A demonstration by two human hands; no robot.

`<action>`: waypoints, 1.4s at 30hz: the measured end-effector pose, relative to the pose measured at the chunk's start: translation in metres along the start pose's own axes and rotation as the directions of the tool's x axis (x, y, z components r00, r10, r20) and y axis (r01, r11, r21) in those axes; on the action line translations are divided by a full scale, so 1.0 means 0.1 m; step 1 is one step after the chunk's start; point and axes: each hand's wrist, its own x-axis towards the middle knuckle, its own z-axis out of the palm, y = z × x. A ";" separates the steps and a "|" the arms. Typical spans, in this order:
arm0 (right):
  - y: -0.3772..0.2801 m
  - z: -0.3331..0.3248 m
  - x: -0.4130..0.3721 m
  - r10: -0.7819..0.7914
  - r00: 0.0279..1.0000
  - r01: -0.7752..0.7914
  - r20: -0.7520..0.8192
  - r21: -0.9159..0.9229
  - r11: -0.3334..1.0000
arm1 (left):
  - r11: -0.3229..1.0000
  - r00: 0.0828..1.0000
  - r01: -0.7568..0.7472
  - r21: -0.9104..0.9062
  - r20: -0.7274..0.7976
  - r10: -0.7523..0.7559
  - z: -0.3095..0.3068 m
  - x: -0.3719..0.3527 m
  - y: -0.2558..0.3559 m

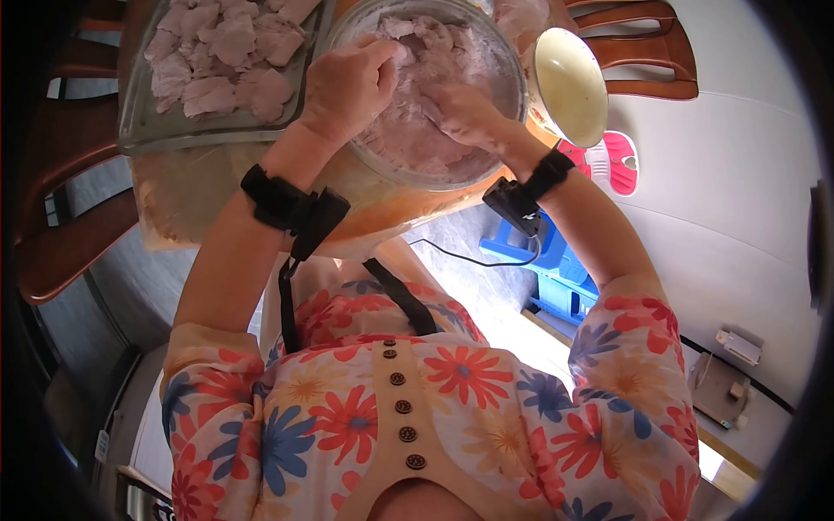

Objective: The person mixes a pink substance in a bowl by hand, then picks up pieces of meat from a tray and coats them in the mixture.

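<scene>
A large round metal bowl (520, 69) holds a pale pinkish, powdery mass (408, 143) with lumpy coated pieces in it. Over the bowl's left side is my left hand (352, 87), its fingers curled closed; what they hold, if anything, is hidden. My right hand (469, 115) reaches into the bowl from the right, with its fingertips sunk in the powdery mass and hidden there. Left of the bowl, a rectangular glass tray (208, 136) carries several pale, powder-coated pieces (233, 39), some overlapping.
A cream-coloured basin (569, 87) stands against the bowl's right side. The table (200, 191) has a covered edge toward me. Wooden chairs (78, 226) flank it on the left and right (643, 48). Below are a blue plastic crate (560, 278) and a red-and-white item (618, 161).
</scene>
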 end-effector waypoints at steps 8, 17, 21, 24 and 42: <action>-0.08 0.09 0.19 0.138 0.975 -0.134 -0.175 0.031 0.990 | 0.999 1.000 0.011 0.035 0.007 -0.011 0.00 -0.02 0.00; -0.33 0.06 0.05 0.406 0.893 -0.398 0.194 -0.080 0.914 | 1.000 1.000 0.010 0.006 0.011 -0.010 -0.02 -0.04 0.01; -0.12 -0.10 0.06 0.216 0.960 -0.209 0.179 -0.054 0.976 | 1.000 1.000 -0.003 0.021 0.019 0.003 -0.03 -0.03 0.00; -0.21 -0.25 0.01 0.242 0.967 -0.243 0.081 -0.002 0.970 | 0.997 0.999 0.001 0.074 0.040 -0.004 -0.01 -0.05 -0.01; -0.18 -0.07 -0.03 0.178 0.973 -0.192 0.145 0.087 0.978 | 0.998 1.000 0.016 0.069 0.022 -0.018 0.01 -0.04 -0.02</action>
